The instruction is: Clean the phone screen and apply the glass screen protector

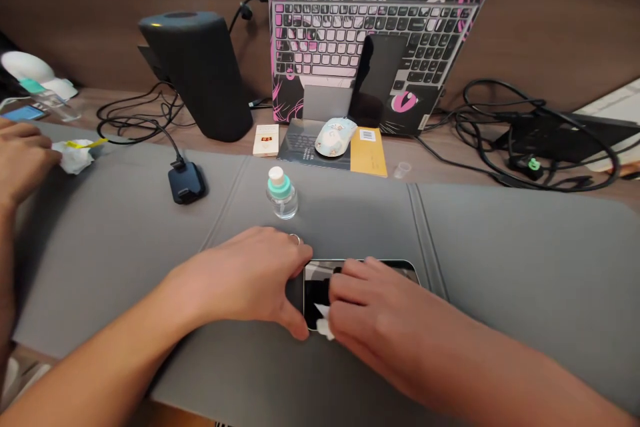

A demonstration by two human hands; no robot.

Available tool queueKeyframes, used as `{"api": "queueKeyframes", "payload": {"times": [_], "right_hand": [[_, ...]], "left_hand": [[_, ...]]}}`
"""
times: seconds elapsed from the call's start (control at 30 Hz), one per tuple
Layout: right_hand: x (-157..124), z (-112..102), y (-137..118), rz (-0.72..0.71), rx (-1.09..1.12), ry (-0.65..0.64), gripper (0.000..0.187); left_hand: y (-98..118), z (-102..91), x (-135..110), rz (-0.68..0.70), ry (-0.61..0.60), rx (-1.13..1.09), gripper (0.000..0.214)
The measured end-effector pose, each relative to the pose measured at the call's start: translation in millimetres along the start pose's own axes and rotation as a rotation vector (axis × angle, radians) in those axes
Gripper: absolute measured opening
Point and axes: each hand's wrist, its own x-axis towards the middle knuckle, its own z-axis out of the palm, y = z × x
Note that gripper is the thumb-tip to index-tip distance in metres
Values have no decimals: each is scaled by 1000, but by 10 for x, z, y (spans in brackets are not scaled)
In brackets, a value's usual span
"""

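Across the smooth grey mat (pixel 525 247) that covers most of the brown counter (pixel 435 173), a phone (pixel 315 290) lies flat, its glossy black face rimmed in a pale edge with rounded corners. Taking it as the clock's center, a clear, squat bottle (pixel 285 205) with a mint collar and white cap stands at eleven o'clock. At twelve sits a laptop (pixel 320 33) skinned in black, pink and white artwork, with a patterned rounded mouse (pixel 334 136) before it. Beside the mouse, a yellow card (pixel 369 155) bears a white barcode label, and a small cream box (pixel 266 139) shows a red mark; their print is too small to read. Black cables (pixel 537 117) loop at two o'clock.

Of the hands, the left hand (pixel 250 273) spreads thumb and fingers around the phone's nine o'clock end, holding its corners. The right hand (pixel 375 307) curls over the screen, pinching a soft white tissue (pixel 325 328). At ten o'clock, another person's hand (pixel 25 157) touches a crumpled wipe (pixel 76 159).
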Motion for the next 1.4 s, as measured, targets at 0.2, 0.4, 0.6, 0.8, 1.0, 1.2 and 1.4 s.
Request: {"api": "queueKeyframes", "payload": {"times": [0.2,0.4,0.6,0.8,1.0,1.2,1.4], "right_hand": [[-192,-80,-2,122,11,62,23],[126,218,-204,-112,-186,211,26],[26,123,-123,-11,-125,117,26],[116,190,-102,-83,-123,235,28],[50,112,-88,-83,-33,112,32],[111,258,-161,-109,-54,167,31],[-47,165,-97,-26,-72,206,36]], "left_hand": [[-15,-6,-20,17,16,21,62],[-15,-15,-18,48,25,27,56],[-44,-14,-33,62,31,32,64],[-23,-25,-26,56,11,31,59],[-15,-38,-47,51,19,22,61],[-12,-34,-65,76,34,47,52],[-32,-40,-51,76,25,18,59]]}}
